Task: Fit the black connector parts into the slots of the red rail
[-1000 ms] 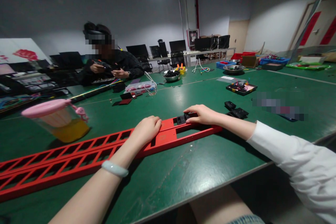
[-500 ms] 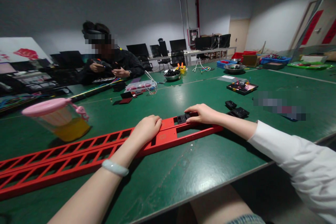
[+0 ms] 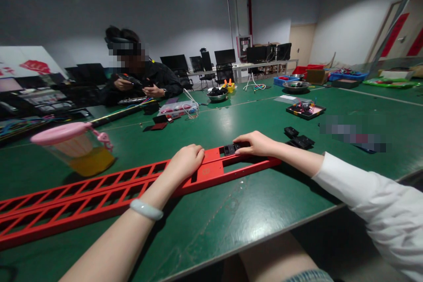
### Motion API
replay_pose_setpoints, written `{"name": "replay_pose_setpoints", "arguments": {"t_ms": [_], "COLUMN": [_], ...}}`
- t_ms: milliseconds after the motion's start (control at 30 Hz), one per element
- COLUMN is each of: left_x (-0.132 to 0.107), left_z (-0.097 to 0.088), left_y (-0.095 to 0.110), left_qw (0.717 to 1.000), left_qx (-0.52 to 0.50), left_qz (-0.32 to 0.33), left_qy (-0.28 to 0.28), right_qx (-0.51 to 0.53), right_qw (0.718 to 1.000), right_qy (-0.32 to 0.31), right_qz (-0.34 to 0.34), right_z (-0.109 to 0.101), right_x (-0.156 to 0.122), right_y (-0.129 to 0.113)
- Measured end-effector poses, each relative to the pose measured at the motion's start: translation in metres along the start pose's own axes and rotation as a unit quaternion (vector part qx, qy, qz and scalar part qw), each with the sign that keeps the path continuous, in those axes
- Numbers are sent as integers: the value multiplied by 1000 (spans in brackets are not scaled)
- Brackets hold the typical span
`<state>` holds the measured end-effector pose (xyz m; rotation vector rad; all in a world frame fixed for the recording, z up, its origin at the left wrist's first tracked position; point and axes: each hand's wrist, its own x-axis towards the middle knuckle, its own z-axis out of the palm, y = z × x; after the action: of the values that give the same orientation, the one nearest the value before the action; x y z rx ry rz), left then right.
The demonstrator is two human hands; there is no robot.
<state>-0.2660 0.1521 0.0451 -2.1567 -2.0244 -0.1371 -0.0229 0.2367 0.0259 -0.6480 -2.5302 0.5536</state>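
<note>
A long red slotted metal frame (image 3: pixel 99 189) lies across the green table (image 3: pixel 231 216). My left hand (image 3: pixel 185 163) rests on the frame near its right end, fingers curled over its far edge. My right hand (image 3: pixel 256 143) lies at the frame's right end, its fingers pressed on a small black part (image 3: pixel 231 148) seated in the frame. A pale bangle (image 3: pixel 146 209) circles my left wrist. Two more black parts (image 3: pixel 299 140) lie on the table just right of my right hand.
A pink-lidded cup with yellow liquid (image 3: pixel 77 150) stands at the left. A person in black (image 3: pixel 139 81) works across the table. A clear box (image 3: pixel 178 109), a metal bowl (image 3: pixel 217 95) and a tray with wires (image 3: pixel 306 110) sit farther back.
</note>
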Motion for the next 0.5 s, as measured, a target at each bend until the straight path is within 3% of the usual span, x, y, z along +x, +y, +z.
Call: {"name": "replay_pose_setpoints", "arguments": {"t_ms": [500], "left_x": [2], "left_z": [2], "left_y": [-4], "left_qw": [1000], "left_qx": [-7], "left_qz": [11], "left_qy": [2], "right_qx": [-39], "right_qw": [997], "right_qy": [-59], "right_qz": [-18], "right_z": [-6], "right_x": [-2], "right_y": [-3]}}
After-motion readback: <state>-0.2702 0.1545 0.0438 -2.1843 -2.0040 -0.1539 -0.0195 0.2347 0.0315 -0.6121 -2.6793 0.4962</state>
